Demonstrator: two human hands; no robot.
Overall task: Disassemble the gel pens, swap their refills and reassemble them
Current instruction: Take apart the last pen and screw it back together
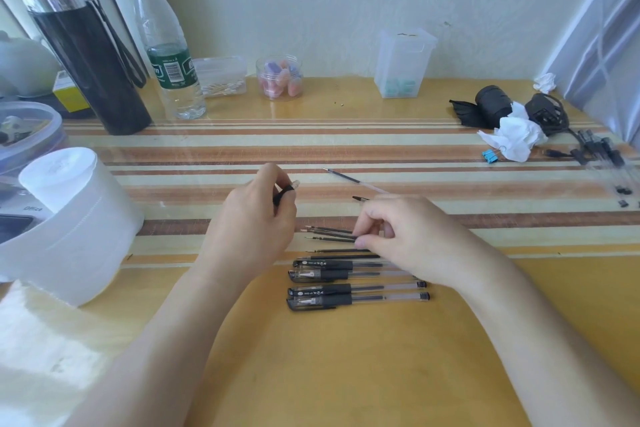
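At bench centre, toward the front edge, capped gel pens (pixel 346 288) are lying in a tight row, caps pointing left and barrels parallel. Just behind them, loose refills (pixel 329 234) are lying side by side, tips to the left. The right hand (pixel 412 239) is reaching over these, its fingers (pixel 367 239) curled and pinching at the refills' right ends; which refill exactly, can't tell. The left hand (pixel 256 218) is sitting just left of the refills, fingers curled round a short black grip piece (pixel 286 191), whose clear end is sticking out to the upper right. Further back, a single refill (pixel 356 181) is lying apart, slanted, tip toward the back left. Stripes are running across the bench (pixel 346 374) behind the pens. A white tub (pixel 76 218) is standing at the left, with a black flask (pixel 86 55) and a water bottle (pixel 169 55) behind it. A jar (pixel 280 78) of pastel pieces and a clear box (pixel 405 62) are standing by the wall. Crumpled tissue (pixel 512 135) and a blue binder clip (pixel 490 157) are lying at the right.
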